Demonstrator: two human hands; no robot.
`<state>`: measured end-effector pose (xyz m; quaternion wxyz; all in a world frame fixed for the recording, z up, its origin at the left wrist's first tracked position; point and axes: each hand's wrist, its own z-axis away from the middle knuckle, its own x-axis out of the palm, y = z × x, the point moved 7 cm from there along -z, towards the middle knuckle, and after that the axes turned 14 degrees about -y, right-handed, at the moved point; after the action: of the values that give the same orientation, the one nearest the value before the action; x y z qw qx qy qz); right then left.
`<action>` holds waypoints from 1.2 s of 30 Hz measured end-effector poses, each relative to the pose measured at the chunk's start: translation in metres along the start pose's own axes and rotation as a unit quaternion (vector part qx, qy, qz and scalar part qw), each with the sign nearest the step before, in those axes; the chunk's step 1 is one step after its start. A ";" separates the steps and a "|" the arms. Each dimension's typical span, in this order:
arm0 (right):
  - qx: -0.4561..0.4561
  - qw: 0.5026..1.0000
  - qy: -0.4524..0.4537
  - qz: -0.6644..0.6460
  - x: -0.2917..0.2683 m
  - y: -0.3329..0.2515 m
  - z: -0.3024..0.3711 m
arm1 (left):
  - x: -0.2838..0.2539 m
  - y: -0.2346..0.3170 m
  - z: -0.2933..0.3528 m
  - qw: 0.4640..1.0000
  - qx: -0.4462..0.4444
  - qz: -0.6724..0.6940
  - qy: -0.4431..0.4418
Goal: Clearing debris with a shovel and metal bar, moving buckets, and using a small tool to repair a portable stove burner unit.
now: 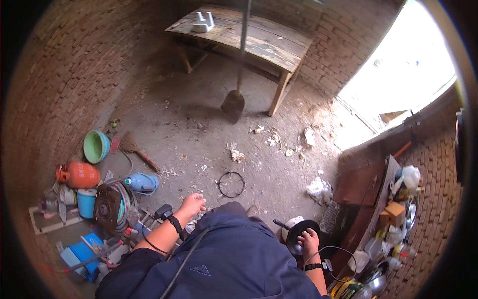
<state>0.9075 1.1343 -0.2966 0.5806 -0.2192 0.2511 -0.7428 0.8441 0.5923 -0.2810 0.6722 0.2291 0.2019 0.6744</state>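
So closest to the camera is the wearer's own navy top (pixel 234 259), with a forearm coming out on each side. The right hand (pixel 308 242) is where it's at: it's right over the black pan (pixel 295 232), on the side away from the handle (pixel 279 224). The pan's long axis runs from under those fingers up and left to the handle tip, so the handle points in toward the body's middle. Right hand's clearly the nearer of the 2; the left hand (pixel 192 205) is well apart, across the body. Right grip has its fingers partly bent over the dark bowl of the pan, but honestly can't tell if it's got hold of it or just hovers. Left grip is loosely curled, nothing obvious in it, can't swear to that. There's a white round thing (pixel 295 220) partly hidden behind the pan. Bit further out, a black ring (pixel 231 184) lies on the floor (pixel 194 129), with a blue jug (pixel 143 183) off to the left. Farther back there's a shovel (pixel 233 104) with its blade down, in front of a wooden surface (pixel 269 42) carrying a white thing (pixel 202 23).
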 end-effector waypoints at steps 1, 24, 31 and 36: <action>-0.002 1.000 -0.011 0.009 0.001 -0.010 -0.011 | 0.000 0.001 0.005 1.000 -0.002 0.002 0.007; -0.048 0.961 -0.174 0.208 0.327 -0.297 -0.210 | -0.218 0.088 -0.062 0.955 0.049 0.242 0.164; -0.256 0.922 -0.211 0.201 0.466 -0.527 -0.249 | -0.244 0.149 -0.091 0.942 0.062 0.259 0.204; -0.417 0.858 -0.213 0.213 0.579 -0.678 -0.251 | -0.246 0.170 -0.117 0.915 0.068 0.315 0.242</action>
<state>0.1099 0.7362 -0.0463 0.6183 -0.5344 0.4483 -0.3621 0.6350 0.3482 -0.2868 0.3383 0.1557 0.3218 0.8705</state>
